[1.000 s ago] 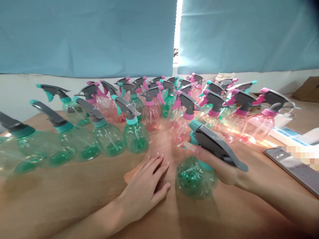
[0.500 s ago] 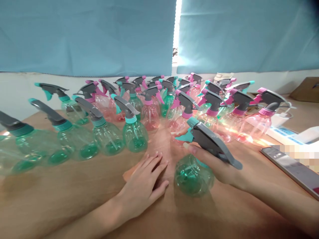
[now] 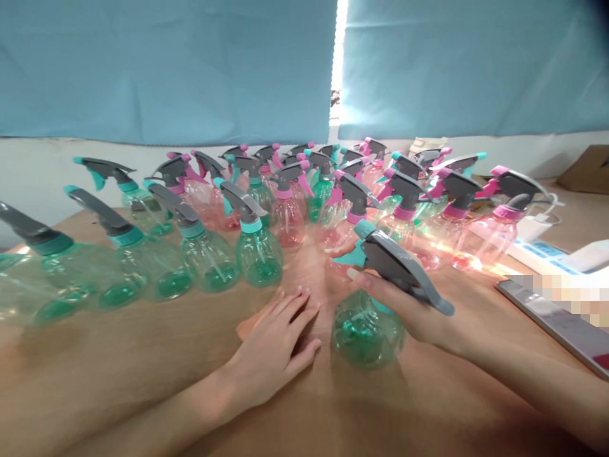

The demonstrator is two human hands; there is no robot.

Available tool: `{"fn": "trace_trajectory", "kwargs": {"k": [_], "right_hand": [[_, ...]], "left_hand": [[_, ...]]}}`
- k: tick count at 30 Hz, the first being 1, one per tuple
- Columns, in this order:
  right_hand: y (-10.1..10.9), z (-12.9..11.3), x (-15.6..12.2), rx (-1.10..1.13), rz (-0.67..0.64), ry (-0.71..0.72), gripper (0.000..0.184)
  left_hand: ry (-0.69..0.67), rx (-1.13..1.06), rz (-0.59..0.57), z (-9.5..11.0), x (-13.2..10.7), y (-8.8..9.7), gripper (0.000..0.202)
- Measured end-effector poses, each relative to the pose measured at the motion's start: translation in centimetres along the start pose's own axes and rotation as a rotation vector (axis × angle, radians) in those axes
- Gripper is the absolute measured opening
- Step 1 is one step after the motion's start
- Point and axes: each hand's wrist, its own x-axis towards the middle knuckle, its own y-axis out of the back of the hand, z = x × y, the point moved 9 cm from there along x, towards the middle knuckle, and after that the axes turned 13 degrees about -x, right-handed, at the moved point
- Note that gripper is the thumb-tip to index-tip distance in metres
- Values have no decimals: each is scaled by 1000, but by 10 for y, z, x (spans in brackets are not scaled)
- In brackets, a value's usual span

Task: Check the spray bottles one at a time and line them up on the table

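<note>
My right hand (image 3: 409, 311) is closed round the neck of a green spray bottle (image 3: 364, 339) with a grey and teal trigger head. That bottle is near the table's front, right of centre, its nozzle pointing up and left. My left hand (image 3: 276, 346) lies flat on the wooden table (image 3: 200, 374), fingers stretched forward, holding nothing. A flat orange-brown patch (image 3: 250, 325) shows beside its fingers. Ahead of the left hand, a green spray bottle (image 3: 260, 257) stands at the end of a row of green ones.
Pink spray bottles (image 3: 492, 235) line the right side, and several more pink and green ones crowd the back. At the right edge lie a phone (image 3: 547, 320) and a white power strip (image 3: 537, 251). A cardboard box (image 3: 585, 168) stands far right. Blue blinds (image 3: 166, 70) hang behind.
The view has shifted very slightly. My right hand still grips the green spray bottle, which sits a touch higher in view; my left hand stays flat on the table.
</note>
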Motion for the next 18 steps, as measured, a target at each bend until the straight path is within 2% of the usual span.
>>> {"fn": "trace_trajectory", "kwargs": {"k": [9, 12, 18], "right_hand": [[-8, 0, 0, 23, -86, 34, 27], [-7, 0, 0, 23, -77, 36, 28], [-2, 15, -5, -81, -37, -57, 27]], "left_hand": [[10, 6, -9, -1, 1, 2, 48], [6, -3, -5, -1, 1, 3, 48], [-7, -17, 10, 1, 1, 4, 47]]}}
